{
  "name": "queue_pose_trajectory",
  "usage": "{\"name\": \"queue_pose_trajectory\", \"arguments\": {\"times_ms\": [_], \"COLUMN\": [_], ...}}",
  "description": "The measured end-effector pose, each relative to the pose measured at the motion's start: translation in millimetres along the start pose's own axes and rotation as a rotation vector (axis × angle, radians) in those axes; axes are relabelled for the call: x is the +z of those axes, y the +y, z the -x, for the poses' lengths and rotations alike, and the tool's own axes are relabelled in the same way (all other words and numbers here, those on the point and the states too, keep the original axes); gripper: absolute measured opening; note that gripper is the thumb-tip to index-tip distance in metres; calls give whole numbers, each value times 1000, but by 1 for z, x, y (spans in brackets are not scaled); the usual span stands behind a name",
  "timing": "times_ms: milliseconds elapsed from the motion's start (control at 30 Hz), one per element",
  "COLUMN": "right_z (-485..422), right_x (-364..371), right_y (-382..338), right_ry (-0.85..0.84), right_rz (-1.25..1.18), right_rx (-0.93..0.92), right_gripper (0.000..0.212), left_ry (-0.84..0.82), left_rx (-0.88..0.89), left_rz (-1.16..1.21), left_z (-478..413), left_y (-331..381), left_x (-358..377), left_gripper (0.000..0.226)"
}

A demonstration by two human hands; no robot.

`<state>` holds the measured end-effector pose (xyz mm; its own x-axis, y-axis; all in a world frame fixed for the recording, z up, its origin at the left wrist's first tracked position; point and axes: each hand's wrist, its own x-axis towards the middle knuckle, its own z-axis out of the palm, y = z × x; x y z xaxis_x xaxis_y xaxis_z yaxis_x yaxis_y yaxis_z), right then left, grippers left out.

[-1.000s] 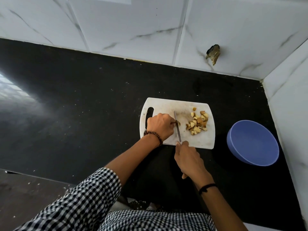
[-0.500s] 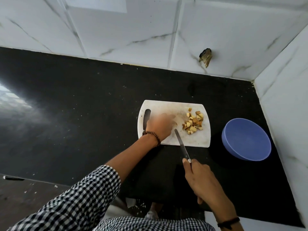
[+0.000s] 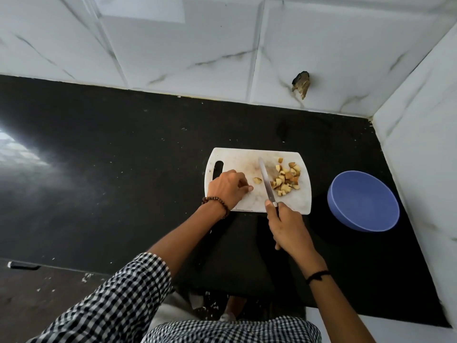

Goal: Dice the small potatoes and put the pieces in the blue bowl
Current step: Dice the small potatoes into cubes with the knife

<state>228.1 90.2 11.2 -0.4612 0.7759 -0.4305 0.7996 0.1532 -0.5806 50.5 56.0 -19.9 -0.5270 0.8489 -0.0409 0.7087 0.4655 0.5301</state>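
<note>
The knife [image 3: 266, 181] is gripped by its handle in the right hand [image 3: 288, 227], blade laid on the cutting board [image 3: 247, 159]. The left hand [image 3: 227, 188] is curled loosely, holding nothing, a potato piece [image 3: 257, 180] just beyond its fingertips. Diced potato pieces [image 3: 286, 179] are heaped right of the blade; the blue bowl [image 3: 363, 201] sits further right, empty.

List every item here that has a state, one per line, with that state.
blue bowl: empty, on the counter right of the board.
diced potato pieces: heaped on the board's right side.
loose potato piece: alone, left of the blade.
knife: blade on the board, gripped.
right hand: closed on the knife handle.
left hand: curled, resting on the board, holding nothing visible.
cutting board: flat, stained.
</note>
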Motion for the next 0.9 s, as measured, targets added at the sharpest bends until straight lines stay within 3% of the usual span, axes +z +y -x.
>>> {"name": "queue_pose_trajectory", "arguments": {"times_ms": [267,467,633,900], "right_z": [3,6,9,-2], "right_x": [10,12,15,24], "right_y": [4,14,18,8], "right_ry": [39,38,45,26], "right_rz": [-153,-215,-237,-95], "right_rx": [35,80,75,93], "right_gripper": [41,39,40,42], "left_ry": [-267,-103,-162,-77], "left_rx": [-140,-101,97,27], "left_rz": [374,105,22,38], "left_z": [-2,-6,-8,-1], "left_y": [11,8,4,5], "left_x": [7,-5,-4,2], "left_gripper": [24,27,25,14]}}
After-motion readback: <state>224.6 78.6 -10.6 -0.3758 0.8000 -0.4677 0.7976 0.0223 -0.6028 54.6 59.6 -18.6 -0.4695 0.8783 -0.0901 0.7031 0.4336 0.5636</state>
